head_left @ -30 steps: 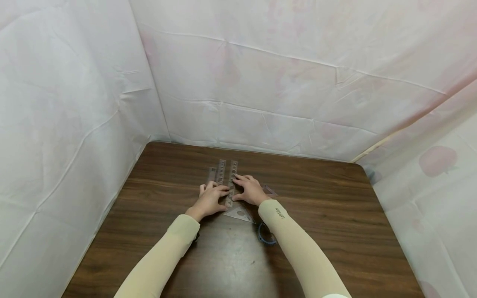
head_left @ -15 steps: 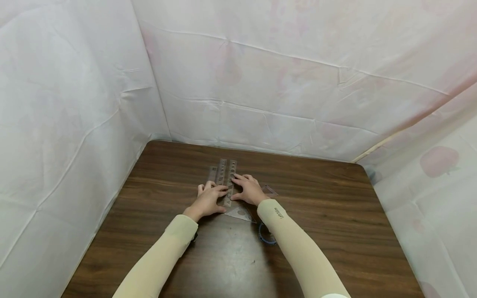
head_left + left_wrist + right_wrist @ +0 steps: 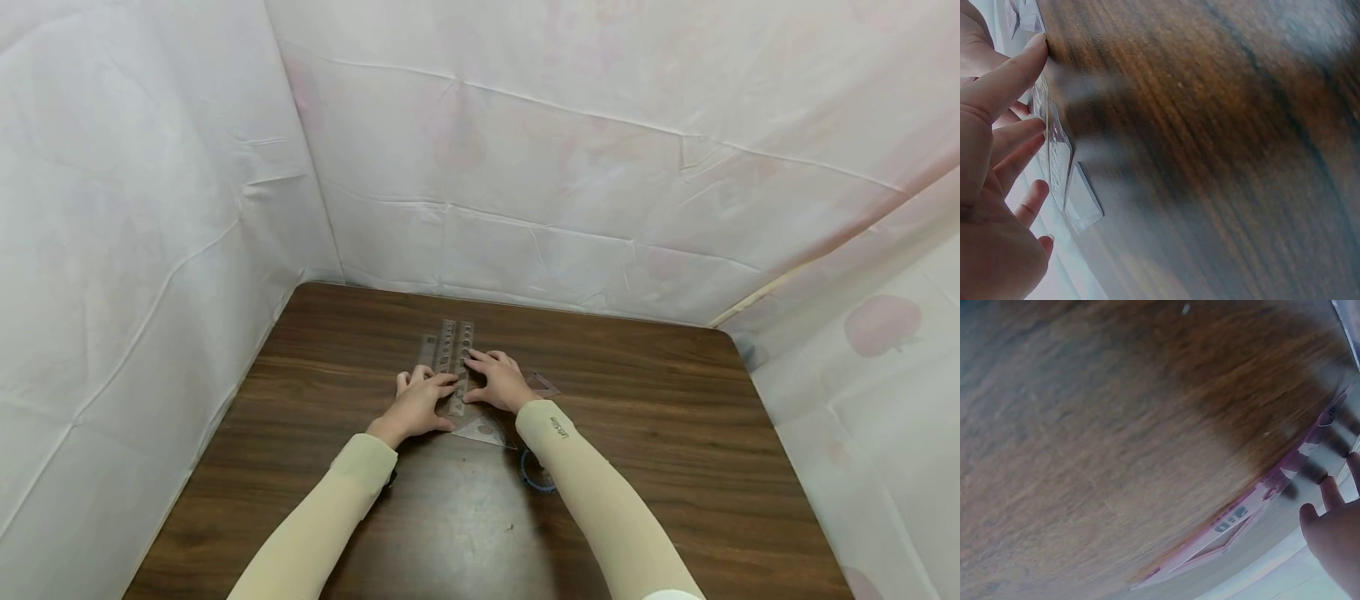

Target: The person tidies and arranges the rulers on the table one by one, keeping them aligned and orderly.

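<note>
In the head view, two clear stencil rulers, a left one (image 3: 446, 345) and a right one (image 3: 466, 336), lie side by side, almost touching. My left hand (image 3: 416, 406) rests at their left, fingertips on the rulers and thumb near their lower end. At the right ruler's right edge, the fingertips and thumb of my right hand (image 3: 500, 383) touch it. A plainer clear ruler (image 3: 427, 348) lies further left, partly behind my left fingers. Below the rulers is a clear set square (image 3: 486, 428). In the left wrist view, ruler ends (image 3: 1083, 201) show beyond my loosely spread fingers.
A pinkish set square (image 3: 1232, 520) lies on the wooden table (image 3: 660, 433) beneath and beside my right hand. A blue-rimmed round thing (image 3: 527, 477) sits partly under the right sleeve. Pale curtains (image 3: 480, 167) surround the table's back and sides.
The right ruler has slid left towards the left one, narrowing the gap between them. My right hand has shifted slightly left with it; the left hand has barely moved.
</note>
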Tool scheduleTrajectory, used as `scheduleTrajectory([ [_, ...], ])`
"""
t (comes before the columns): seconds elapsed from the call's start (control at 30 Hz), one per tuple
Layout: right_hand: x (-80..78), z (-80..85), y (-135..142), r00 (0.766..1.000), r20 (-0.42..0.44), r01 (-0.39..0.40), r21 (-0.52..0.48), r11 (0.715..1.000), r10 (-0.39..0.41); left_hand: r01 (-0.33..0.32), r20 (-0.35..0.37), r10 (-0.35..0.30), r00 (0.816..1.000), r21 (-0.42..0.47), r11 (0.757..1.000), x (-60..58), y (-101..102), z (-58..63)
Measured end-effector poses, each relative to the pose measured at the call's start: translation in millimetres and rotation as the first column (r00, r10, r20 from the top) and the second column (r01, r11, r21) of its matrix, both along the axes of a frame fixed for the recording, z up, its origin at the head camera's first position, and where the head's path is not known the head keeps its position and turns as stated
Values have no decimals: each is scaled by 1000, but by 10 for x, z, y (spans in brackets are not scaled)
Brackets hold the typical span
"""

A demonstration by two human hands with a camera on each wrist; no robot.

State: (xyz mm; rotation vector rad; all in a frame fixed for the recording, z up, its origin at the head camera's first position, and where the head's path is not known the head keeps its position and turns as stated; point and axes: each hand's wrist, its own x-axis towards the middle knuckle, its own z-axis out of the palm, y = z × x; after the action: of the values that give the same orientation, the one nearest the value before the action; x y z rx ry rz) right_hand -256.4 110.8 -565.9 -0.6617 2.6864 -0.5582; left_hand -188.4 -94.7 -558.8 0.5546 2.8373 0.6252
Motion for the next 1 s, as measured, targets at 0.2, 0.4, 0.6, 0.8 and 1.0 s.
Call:
scheduleTrajectory([
  [0.2, 6, 8, -3, 1000, 5, 0, -7, 1000, 0, 0, -8, 0, 1000, -14, 1000, 0, -1, -5],
  [0.4, 19, 18, -5, 1000, 8, -5, -6, 1000, 5, -2, -9, 1, 1000, -10, 1000, 2, -2, -12],
  [0.6, 39, 55, -12, 1000, 3, -9, -1, 1000, 9, -6, -15, 6, 1000, -18, 1000, 2, 5, -5],
  [0.8, 39, 63, -9, 1000, -2, -15, -4, 1000, 15, -9, -13, 9, 1000, -23, 1000, 8, 10, 0],
  [1.0, 34, 50, -4, 1000, -5, -16, 4, 1000, 16, -12, -13, 12, 1000, -31, 999, 9, 14, -9],
])
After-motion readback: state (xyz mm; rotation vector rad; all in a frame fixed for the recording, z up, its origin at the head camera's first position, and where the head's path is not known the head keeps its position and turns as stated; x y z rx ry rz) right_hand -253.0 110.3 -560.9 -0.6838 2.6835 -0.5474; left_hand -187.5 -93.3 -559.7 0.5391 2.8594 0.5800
